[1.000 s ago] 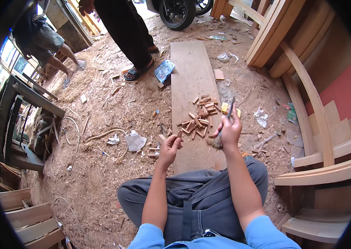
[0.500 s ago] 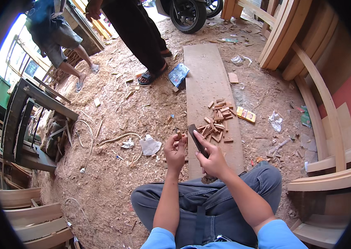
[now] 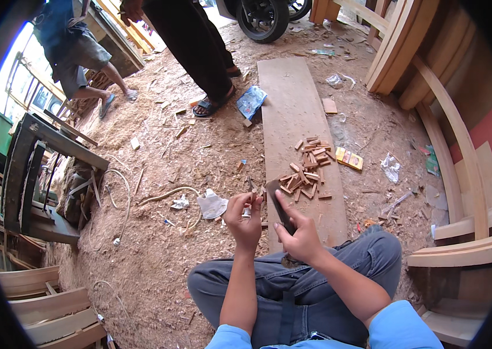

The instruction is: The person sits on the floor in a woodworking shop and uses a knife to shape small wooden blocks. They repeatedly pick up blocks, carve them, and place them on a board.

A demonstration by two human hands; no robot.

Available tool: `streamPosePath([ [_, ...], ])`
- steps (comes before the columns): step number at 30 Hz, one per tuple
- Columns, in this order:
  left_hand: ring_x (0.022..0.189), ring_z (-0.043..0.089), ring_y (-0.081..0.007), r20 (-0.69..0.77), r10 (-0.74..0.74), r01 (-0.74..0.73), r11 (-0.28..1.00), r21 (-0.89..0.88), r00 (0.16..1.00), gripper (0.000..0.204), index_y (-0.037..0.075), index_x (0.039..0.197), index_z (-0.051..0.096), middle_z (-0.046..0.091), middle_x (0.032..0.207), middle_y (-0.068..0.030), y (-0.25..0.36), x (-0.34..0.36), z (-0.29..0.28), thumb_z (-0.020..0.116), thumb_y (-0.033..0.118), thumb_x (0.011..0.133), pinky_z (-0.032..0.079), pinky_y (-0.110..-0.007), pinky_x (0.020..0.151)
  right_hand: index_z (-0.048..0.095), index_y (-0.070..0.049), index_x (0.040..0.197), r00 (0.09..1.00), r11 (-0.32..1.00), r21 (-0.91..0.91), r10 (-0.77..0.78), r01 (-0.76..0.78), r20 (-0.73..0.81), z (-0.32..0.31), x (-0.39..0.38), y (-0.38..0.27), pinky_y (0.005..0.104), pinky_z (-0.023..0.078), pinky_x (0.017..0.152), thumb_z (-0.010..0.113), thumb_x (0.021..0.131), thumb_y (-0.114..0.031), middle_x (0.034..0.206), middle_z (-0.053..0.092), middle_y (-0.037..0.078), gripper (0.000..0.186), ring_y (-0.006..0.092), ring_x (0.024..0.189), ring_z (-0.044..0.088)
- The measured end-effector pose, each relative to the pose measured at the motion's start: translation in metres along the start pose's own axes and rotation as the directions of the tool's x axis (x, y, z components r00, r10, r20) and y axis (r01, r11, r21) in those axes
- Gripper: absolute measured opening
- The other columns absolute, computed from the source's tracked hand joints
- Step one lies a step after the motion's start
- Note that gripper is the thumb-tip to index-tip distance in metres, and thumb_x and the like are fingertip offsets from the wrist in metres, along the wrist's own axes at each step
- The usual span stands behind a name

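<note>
My right hand grips a dark, flat, narrow bar-shaped tool, its index finger stretched along it. Its exact kind does not show. To its left, my left hand has thumb and fingers pinched around a small wooden piece, mostly covered by the fingertips. The tool's upper end is close to that piece; contact cannot be made out. Beyond my hands, a pile of small reddish-brown wooden pieces lies on a long plank running away from my crossed legs.
Wood shavings cover the floor. A yellow packet lies right of the plank, a blue wrapper left of it. Two people stand at the far left. Curved wooden frames line the right; a dark frame stands left.
Both hands stay close together, and the left hand has shifted slightly lower and left. The far-left person's foot has moved. The whole view has shifted a little.
</note>
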State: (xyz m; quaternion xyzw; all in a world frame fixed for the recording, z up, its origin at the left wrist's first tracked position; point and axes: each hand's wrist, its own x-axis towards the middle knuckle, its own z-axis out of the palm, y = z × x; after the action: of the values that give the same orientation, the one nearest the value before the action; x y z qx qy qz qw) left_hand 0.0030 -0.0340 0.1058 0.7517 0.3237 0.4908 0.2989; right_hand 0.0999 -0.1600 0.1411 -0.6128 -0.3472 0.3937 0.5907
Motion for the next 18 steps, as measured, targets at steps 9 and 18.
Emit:
streamPosePath([
  [9,0.077,0.061,-0.0263,0.143,0.149,-0.15,0.989,0.0,0.979,0.02,0.004,0.092,0.071,0.067,0.087,-0.0085,0.026,-0.011,0.017,0.077,-0.002,0.074,0.047,-0.036,0.07,0.022,-0.008,0.157,0.926,0.957,0.135,-0.202,0.255,-0.32,-0.018,0.015,0.002,0.0233,0.057,0.073,0.079,0.079,0.003,0.128,0.06,0.009,0.097,0.0142,0.096,0.069],
  [18,0.077,0.061,-0.0227,0.186,0.117,-0.119,0.993,-0.004,0.976,0.02,0.004,0.094,0.071,0.067,0.087,-0.008,0.032,-0.015,0.022,0.079,0.001,0.075,0.047,-0.033,0.067,0.023,-0.009,0.157,0.954,0.953,0.23,-0.134,0.198,-0.268,-0.031,0.015,-0.003,0.0224,0.056,0.072,0.072,0.081,0.009,0.132,0.056,0.01,0.092,0.0128,0.097,0.068],
])
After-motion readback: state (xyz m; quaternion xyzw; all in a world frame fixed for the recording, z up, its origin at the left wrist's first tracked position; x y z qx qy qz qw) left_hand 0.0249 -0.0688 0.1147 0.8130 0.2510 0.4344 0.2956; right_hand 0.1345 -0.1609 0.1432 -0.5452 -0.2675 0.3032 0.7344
